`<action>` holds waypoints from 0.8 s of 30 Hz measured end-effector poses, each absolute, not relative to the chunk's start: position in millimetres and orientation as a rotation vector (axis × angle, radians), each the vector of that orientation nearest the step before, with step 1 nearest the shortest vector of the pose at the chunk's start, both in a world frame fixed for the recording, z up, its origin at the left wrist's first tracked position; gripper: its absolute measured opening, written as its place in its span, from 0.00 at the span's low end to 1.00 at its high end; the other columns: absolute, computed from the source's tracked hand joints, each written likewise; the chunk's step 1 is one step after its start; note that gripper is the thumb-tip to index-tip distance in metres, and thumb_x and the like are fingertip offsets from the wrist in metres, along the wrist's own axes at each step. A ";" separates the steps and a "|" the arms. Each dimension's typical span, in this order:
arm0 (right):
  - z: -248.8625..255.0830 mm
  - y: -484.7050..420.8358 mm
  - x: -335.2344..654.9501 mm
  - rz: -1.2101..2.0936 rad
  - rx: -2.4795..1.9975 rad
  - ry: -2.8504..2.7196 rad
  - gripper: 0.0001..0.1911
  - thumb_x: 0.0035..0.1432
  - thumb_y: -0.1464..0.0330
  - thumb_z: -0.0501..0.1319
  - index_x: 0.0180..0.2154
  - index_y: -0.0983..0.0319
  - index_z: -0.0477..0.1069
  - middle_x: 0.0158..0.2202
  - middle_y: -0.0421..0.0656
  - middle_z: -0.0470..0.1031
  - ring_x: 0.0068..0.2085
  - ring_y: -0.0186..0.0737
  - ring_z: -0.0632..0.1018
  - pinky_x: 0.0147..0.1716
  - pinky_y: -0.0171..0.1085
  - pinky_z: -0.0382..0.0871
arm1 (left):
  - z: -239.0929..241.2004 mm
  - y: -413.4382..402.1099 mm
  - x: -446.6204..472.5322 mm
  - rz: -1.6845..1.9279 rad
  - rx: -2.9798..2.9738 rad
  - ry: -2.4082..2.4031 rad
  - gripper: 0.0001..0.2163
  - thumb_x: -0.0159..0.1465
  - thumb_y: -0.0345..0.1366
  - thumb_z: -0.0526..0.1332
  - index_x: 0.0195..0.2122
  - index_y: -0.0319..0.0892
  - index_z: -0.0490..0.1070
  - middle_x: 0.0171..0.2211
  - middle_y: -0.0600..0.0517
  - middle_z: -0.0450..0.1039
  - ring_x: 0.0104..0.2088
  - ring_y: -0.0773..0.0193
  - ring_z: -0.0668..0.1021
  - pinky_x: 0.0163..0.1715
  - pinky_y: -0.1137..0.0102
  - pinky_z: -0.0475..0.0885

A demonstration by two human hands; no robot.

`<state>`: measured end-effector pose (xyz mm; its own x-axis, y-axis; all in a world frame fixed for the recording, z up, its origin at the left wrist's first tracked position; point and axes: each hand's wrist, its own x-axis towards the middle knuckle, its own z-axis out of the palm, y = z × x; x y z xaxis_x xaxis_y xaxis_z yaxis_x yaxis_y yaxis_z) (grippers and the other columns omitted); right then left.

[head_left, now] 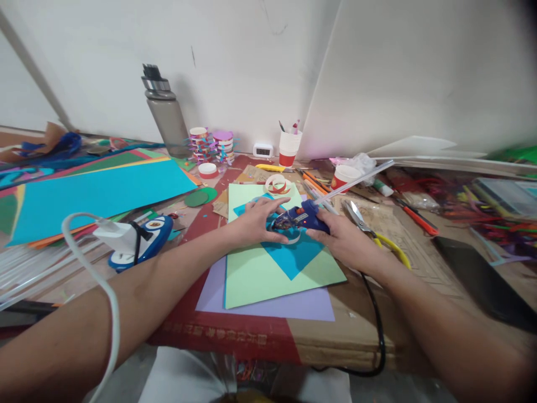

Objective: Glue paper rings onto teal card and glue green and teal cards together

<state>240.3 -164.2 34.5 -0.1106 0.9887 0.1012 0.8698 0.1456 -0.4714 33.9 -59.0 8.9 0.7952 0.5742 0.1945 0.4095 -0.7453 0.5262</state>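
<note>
My right hand is closed round the grip of a dark blue hot glue gun. A clear glue stick sticks out from its back end, and its nozzle points left. My left hand is curved round a pale paper ring, thumb at its near side and fingers on the far side; part of the ring is hidden by the hand and the gun. Beneath lies a blue paper square, resting on light green sheets. Another ring, white and red, lies just behind.
Yellow-handled scissors and a black phone lie on the right. A power strip and blue paper are on the left. Behind stand a bottle, decorated cups and a pen cup. The gun's black cord hangs over the front edge.
</note>
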 end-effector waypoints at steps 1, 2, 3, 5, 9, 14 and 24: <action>34.6 -164.5 239.1 0.395 -1.794 -2.043 0.21 0.59 0.62 0.55 0.51 0.64 0.66 0.45 0.50 0.75 0.43 0.47 0.75 0.40 0.40 0.67 | 8.5 -59.0 33.6 0.482 2.517 0.738 0.44 0.49 0.54 0.67 0.64 0.49 0.51 0.53 0.45 0.66 0.56 0.48 0.63 0.53 0.57 0.55; 34.9 -164.9 237.9 0.377 -1.810 -2.041 0.21 0.59 0.62 0.55 0.52 0.65 0.66 0.45 0.51 0.75 0.44 0.47 0.75 0.40 0.40 0.67 | 8.2 -59.0 33.4 0.481 2.517 0.741 0.44 0.49 0.54 0.67 0.64 0.49 0.50 0.53 0.44 0.65 0.57 0.48 0.63 0.53 0.56 0.55; 35.2 -165.3 236.9 0.367 -1.824 -2.036 0.21 0.60 0.62 0.55 0.52 0.65 0.65 0.45 0.51 0.76 0.44 0.48 0.75 0.40 0.40 0.66 | 8.0 -58.9 33.2 0.476 2.516 0.746 0.44 0.49 0.55 0.67 0.64 0.49 0.51 0.54 0.43 0.65 0.57 0.47 0.63 0.54 0.56 0.55; 35.7 -165.9 235.6 0.371 -1.843 -2.019 0.21 0.60 0.62 0.54 0.52 0.66 0.66 0.45 0.51 0.75 0.44 0.48 0.75 0.40 0.40 0.66 | 7.7 -58.5 33.0 0.469 2.515 0.747 0.44 0.49 0.55 0.66 0.64 0.48 0.50 0.55 0.43 0.64 0.57 0.47 0.63 0.54 0.55 0.55; 35.2 -165.6 237.4 0.466 -1.815 -1.976 0.22 0.59 0.62 0.55 0.53 0.65 0.64 0.46 0.51 0.74 0.45 0.47 0.74 0.42 0.42 0.66 | 7.8 -58.0 33.5 0.486 2.519 0.737 0.44 0.49 0.54 0.67 0.64 0.48 0.51 0.54 0.44 0.65 0.56 0.47 0.63 0.53 0.56 0.56; 34.2 -164.7 243.1 0.582 -1.709 -1.976 0.18 0.59 0.63 0.56 0.50 0.61 0.67 0.44 0.46 0.76 0.42 0.44 0.75 0.40 0.41 0.68 | 11.6 -59.9 34.5 0.469 2.519 0.723 0.43 0.49 0.51 0.68 0.64 0.48 0.51 0.51 0.46 0.69 0.55 0.49 0.65 0.52 0.58 0.57; 34.8 -165.9 235.6 0.322 -1.840 -2.021 0.18 0.60 0.63 0.54 0.49 0.64 0.67 0.42 0.49 0.76 0.42 0.47 0.75 0.38 0.39 0.66 | 7.7 -57.6 33.2 0.471 2.512 0.740 0.44 0.49 0.56 0.66 0.64 0.50 0.50 0.54 0.44 0.64 0.57 0.48 0.63 0.54 0.56 0.56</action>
